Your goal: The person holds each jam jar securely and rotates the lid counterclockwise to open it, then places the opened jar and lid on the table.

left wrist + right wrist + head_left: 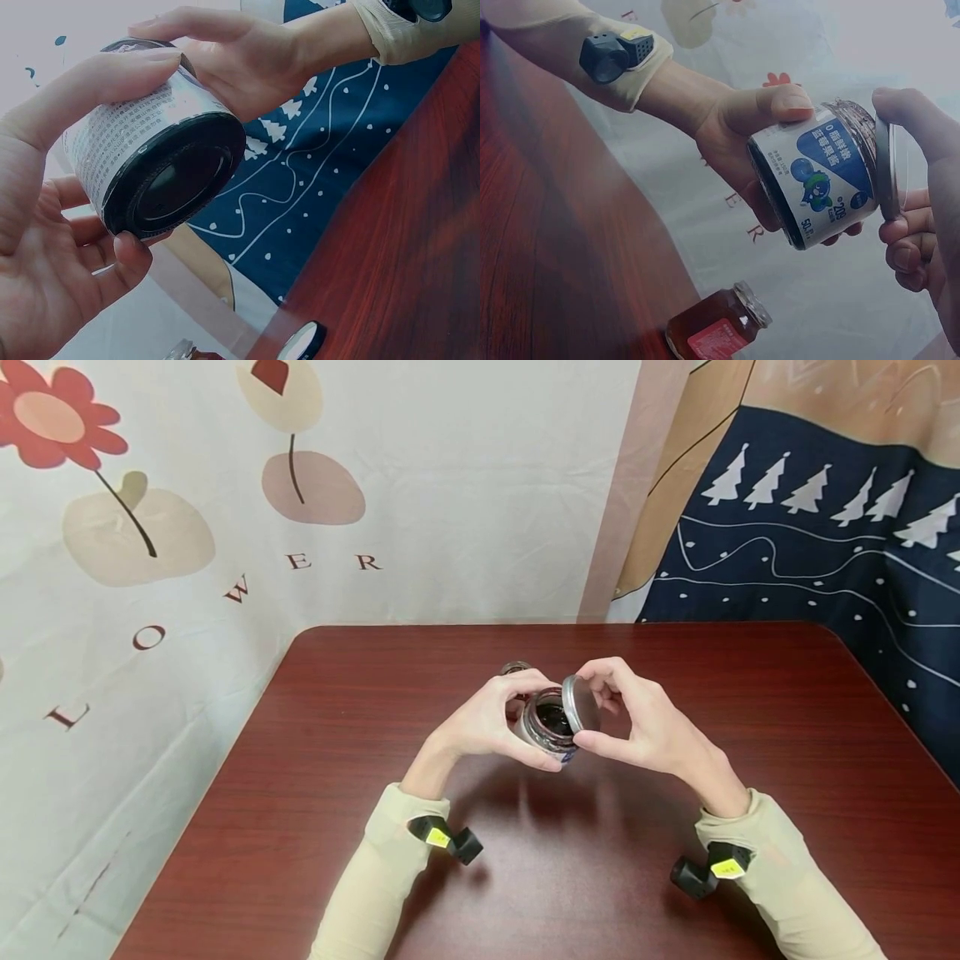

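Observation:
Above the table, my left hand (498, 718) grips a glass jam jar (542, 742) round its side. A white and blue label with blueberries wraps this jar (817, 176), and dark jam shows inside its open mouth. My right hand (648, 727) pinches the silver metal lid (581, 703) by its edge, between thumb and fingers. The lid stands tilted at the right side of the jar's mouth. From below, the left wrist view shows the jar's dark base (180, 180), with the left hand's fingers around it.
A second jar with amber contents and a red label (718, 337) stands on the table behind the left hand. Near it lies a round, dark-rimmed pale disc (302, 343), partly cut off. The reddish-brown table (337, 693) meets printed cloths (480, 485) at the back.

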Available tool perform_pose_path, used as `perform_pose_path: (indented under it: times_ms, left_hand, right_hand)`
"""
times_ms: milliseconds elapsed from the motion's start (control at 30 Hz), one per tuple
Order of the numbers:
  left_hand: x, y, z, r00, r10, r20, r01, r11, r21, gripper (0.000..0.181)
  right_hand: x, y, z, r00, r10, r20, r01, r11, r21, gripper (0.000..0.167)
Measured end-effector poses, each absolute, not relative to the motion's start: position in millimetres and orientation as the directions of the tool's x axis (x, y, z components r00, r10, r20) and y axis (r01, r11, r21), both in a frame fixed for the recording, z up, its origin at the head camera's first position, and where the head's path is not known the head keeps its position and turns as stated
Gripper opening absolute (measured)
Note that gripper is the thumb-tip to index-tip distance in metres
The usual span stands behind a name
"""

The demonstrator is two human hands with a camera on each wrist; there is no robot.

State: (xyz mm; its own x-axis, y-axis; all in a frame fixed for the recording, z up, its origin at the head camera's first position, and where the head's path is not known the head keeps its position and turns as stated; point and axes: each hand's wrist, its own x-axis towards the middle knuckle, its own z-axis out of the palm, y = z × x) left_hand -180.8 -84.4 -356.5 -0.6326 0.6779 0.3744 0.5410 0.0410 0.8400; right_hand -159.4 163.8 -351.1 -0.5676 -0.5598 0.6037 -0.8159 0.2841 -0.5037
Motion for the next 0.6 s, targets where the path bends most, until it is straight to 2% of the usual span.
perform_pose_path:
  times_ms: [300,600]
  left_hand:
    - [-179.9,-85.1,-356.9,-0.643,0.674,0.365,0.524,0.038,0.851,0.066]
    - [-179.4,-86.4,-356.3,-0.653,0.667,0.358,0.519,0.051,0.853,0.069]
  right_hand:
    - [-160.1,164.5,-353.8,-0.578,-0.569,0.585,-0.807,0.294,-0.512,0.049]
    - [-162.0,164.5,-355.1,-0.566,-0.534,0.629,-0.82,0.283,-0.498,0.056]
